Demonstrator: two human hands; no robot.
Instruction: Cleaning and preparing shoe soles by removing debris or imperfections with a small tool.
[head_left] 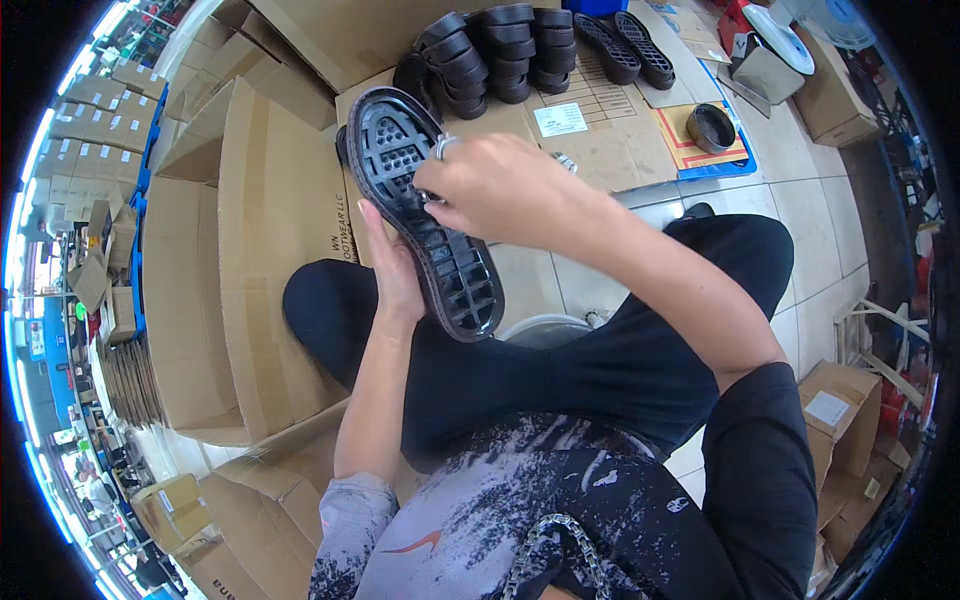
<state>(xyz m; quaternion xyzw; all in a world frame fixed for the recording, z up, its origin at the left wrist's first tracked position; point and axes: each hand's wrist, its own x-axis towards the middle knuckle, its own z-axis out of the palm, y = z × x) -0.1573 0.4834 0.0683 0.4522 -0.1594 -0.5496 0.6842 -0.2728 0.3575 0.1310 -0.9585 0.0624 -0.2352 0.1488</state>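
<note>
A dark brown shoe sole is tilted upright in front of me, its ribbed and studded hollow side facing me. My left hand grips it by the left edge near the waist, with the thumb along the rim. Over the middle of the sole, my right hand, with a ring on one finger, is closed in a pinch at the hollow. Whatever those fingers hold, if anything, is hidden behind the hand.
Beyond the sole, a cardboard-covered table bears stacked dark soles, a pair of loose soles and a round dark tin. Large open cartons stand close on my left. Another carton is at the right.
</note>
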